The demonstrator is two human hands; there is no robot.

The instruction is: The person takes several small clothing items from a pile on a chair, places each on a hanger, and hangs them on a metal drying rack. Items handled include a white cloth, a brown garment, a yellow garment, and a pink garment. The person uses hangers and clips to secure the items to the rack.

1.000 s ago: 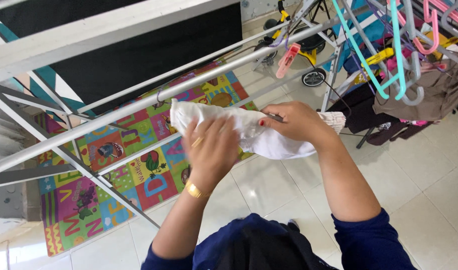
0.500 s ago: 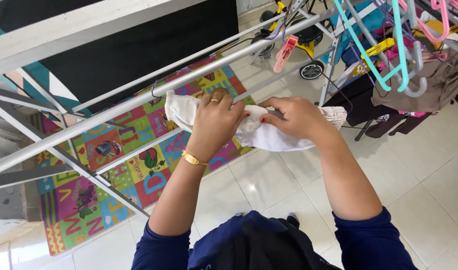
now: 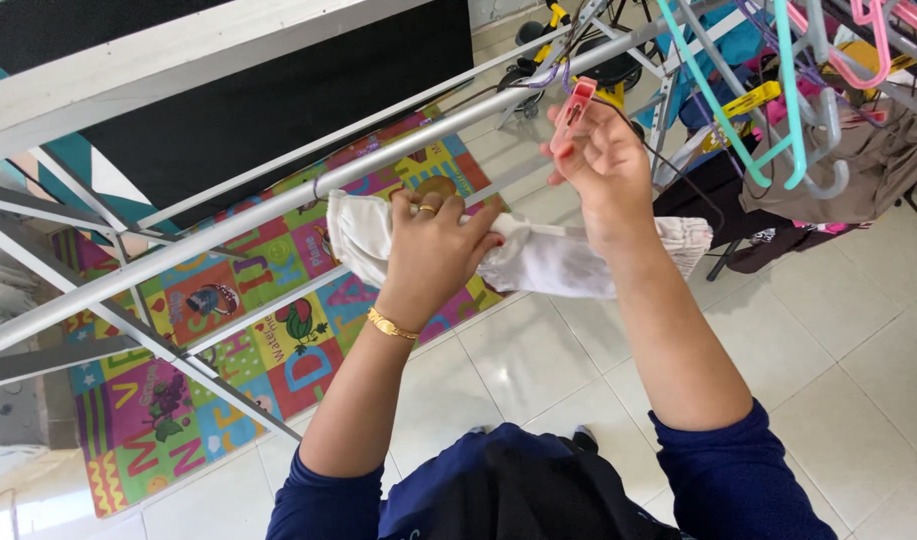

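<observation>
A white cloth point(image 3: 539, 262) hangs over a rail of the metal drying rack point(image 3: 229, 222) in front of me. My left hand point(image 3: 434, 255) presses and grips the cloth at its middle, holding it on the rail. My right hand point(image 3: 599, 150) is raised off the cloth and pinches a pink clothes peg point(image 3: 573, 112) that is clipped on the rail above. A ribbed cuff of the cloth point(image 3: 684, 243) sticks out to the right behind my right forearm.
Teal, pink and grey plastic hangers point(image 3: 789, 90) dangle at the upper right over brown and dark garments point(image 3: 869, 175). A colourful alphabet play mat point(image 3: 259, 330) lies on the white tiled floor. A small wheeled toy point(image 3: 569, 50) stands beyond the rack.
My right hand has let go of the white cloth and risen to the pink peg on the upper rail. My left hand moved onto the cloth and stays gripping it.
</observation>
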